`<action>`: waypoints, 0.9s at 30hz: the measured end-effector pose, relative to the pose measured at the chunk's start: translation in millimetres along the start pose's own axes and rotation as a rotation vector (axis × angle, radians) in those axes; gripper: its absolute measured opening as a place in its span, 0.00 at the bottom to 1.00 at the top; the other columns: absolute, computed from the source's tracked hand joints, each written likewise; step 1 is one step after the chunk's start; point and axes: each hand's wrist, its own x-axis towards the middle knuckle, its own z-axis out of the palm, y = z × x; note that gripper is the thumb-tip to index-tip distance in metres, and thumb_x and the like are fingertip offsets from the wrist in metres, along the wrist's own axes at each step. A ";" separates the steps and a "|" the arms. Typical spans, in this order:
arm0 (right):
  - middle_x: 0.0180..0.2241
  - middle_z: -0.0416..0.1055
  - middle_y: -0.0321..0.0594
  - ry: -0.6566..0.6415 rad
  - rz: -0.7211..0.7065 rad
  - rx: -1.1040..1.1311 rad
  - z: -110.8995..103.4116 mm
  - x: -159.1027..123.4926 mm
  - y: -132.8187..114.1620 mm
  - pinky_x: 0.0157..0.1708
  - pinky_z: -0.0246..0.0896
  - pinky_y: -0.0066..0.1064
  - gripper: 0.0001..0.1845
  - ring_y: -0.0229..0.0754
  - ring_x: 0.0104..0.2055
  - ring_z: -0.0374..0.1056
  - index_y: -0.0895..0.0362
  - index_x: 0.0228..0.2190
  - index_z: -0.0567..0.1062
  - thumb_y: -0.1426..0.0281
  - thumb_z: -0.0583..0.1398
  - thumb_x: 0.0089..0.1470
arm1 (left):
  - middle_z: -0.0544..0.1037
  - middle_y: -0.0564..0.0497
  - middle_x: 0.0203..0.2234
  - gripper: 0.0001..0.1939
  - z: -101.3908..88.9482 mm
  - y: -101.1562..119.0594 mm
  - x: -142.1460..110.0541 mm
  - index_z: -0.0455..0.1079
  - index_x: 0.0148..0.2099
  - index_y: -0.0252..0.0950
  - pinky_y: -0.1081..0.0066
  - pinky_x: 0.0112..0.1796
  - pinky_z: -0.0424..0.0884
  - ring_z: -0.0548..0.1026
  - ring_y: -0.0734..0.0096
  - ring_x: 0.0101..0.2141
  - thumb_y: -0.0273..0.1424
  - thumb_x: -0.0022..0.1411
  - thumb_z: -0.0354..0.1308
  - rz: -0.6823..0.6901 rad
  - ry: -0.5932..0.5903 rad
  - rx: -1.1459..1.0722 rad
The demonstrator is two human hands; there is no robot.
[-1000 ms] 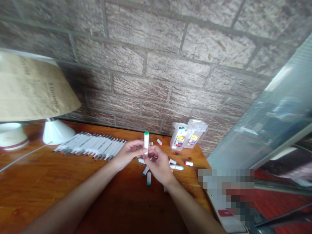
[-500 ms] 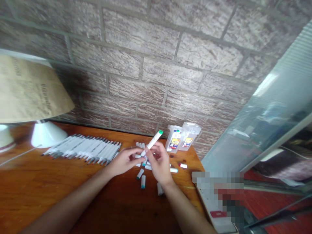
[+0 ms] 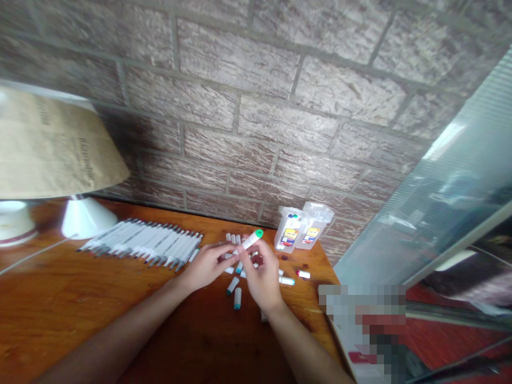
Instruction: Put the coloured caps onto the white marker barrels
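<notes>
A white marker (image 3: 252,240) with a green end tilts up to the right between my hands. My right hand (image 3: 263,274) is closed round its body. At its lower end the fingers of my left hand (image 3: 208,265) pinch it; the exact tip is hidden by the fingers. Beneath and around my hands lie loose marker caps, among them a teal-ended cap (image 3: 237,298) and a second dark-teal-ended cap (image 3: 232,285). A marker with a light-blue end (image 3: 286,281) shows partly beyond my right hand. Left of my hands, several uncapped white markers (image 3: 146,242) lie side by side in a row.
Two clear plastic cases (image 3: 287,229) stand at the back right, one holding a few markers. A red-ended cap (image 3: 303,274) lies near the right edge of the wooden table (image 3: 100,314). A lamp (image 3: 88,216) with a cord stands at left, before the brick wall (image 3: 208,106).
The marker has gone from upright to leaning right, its green end now tipped more towards me. Both hands have kept hold of it. The view has shifted slightly.
</notes>
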 end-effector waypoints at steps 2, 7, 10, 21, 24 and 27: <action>0.40 0.76 0.42 -0.004 0.004 -0.005 2.1 -1.5 0.7 0.38 0.68 0.31 0.14 0.41 0.39 0.73 0.54 0.45 0.78 0.58 0.60 0.64 | 0.85 0.48 0.38 0.11 -0.1 -1.9 -0.2 0.82 0.43 0.39 0.74 0.38 0.70 0.80 0.66 0.35 0.38 0.63 0.63 0.007 0.008 0.014; 0.44 0.76 0.43 -0.005 -0.015 -0.014 4.9 -3.8 -2.7 0.41 0.69 0.33 0.16 0.41 0.40 0.73 0.52 0.49 0.78 0.59 0.58 0.65 | 0.83 0.51 0.30 0.08 0.5 -1.8 -0.6 0.82 0.40 0.38 0.76 0.33 0.67 0.75 0.71 0.28 0.35 0.63 0.64 0.024 0.026 0.071; 0.44 0.77 0.42 -0.001 -0.008 -0.009 3.7 -3.0 -5.0 0.40 0.69 0.32 0.15 0.41 0.40 0.74 0.51 0.48 0.79 0.59 0.59 0.65 | 0.80 0.52 0.25 0.07 1.9 -1.4 -1.0 0.82 0.39 0.38 0.76 0.32 0.66 0.73 0.72 0.26 0.34 0.62 0.64 0.044 0.038 0.076; 0.38 0.75 0.42 -0.005 -0.003 -0.035 5.2 -4.2 0.4 0.39 0.67 0.31 0.12 0.40 0.38 0.72 0.55 0.40 0.78 0.61 0.60 0.65 | 0.84 0.50 0.31 0.12 2.3 -2.7 -2.6 0.83 0.42 0.38 0.76 0.31 0.69 0.76 0.71 0.26 0.38 0.66 0.61 0.045 0.016 0.191; 0.36 0.73 0.41 0.019 -0.013 -0.051 5.4 -3.8 -0.4 0.36 0.66 0.30 0.12 0.39 0.37 0.71 0.56 0.37 0.77 0.61 0.59 0.65 | 0.85 0.49 0.40 0.15 2.3 -1.1 -2.3 0.82 0.48 0.40 0.75 0.39 0.73 0.82 0.66 0.36 0.40 0.68 0.58 0.060 -0.011 0.188; 0.37 0.73 0.40 0.043 -0.058 -0.060 5.3 -3.6 -3.2 0.37 0.66 0.29 0.11 0.38 0.37 0.71 0.56 0.39 0.78 0.62 0.59 0.65 | 0.84 0.47 0.48 0.17 2.8 -2.3 -1.8 0.80 0.52 0.39 0.74 0.46 0.73 0.82 0.64 0.45 0.40 0.70 0.55 0.070 -0.040 0.191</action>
